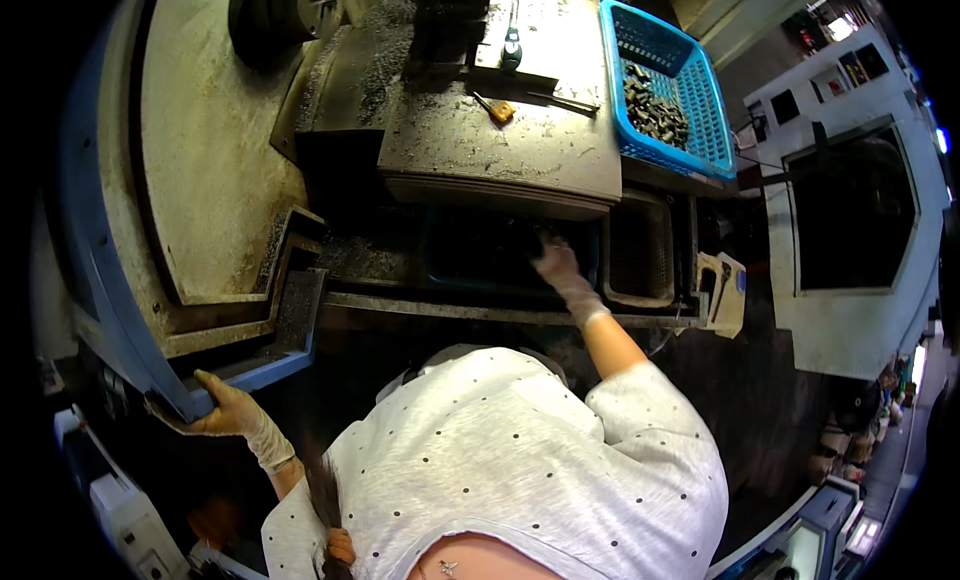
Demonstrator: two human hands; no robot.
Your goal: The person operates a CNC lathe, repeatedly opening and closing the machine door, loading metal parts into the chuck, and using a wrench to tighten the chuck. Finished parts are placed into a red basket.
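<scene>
My left hand [228,412], in a pale glove, is wrapped round the lower corner of the machine's blue frame [282,368]. My right hand [562,264], also gloved, reaches forward over a dark blue basket [440,278] in shadow beneath the machine's metal bed. Its fingertips fade into the dark, so whether they hold anything is hidden. What lies inside that basket is too dark to make out. On the bed [430,150] above are a screwdriver [512,50], a small tool with an orange-yellow head [500,111] and a thin rod [565,103].
A bright blue plastic basket [715,140] holding many small metal parts [652,115] stands right of the bed. Below it sits a brownish tray [640,292]. A round chuck [275,15] is at the upper left. Metal chips litter the bed. Another machine [780,220] stands at right.
</scene>
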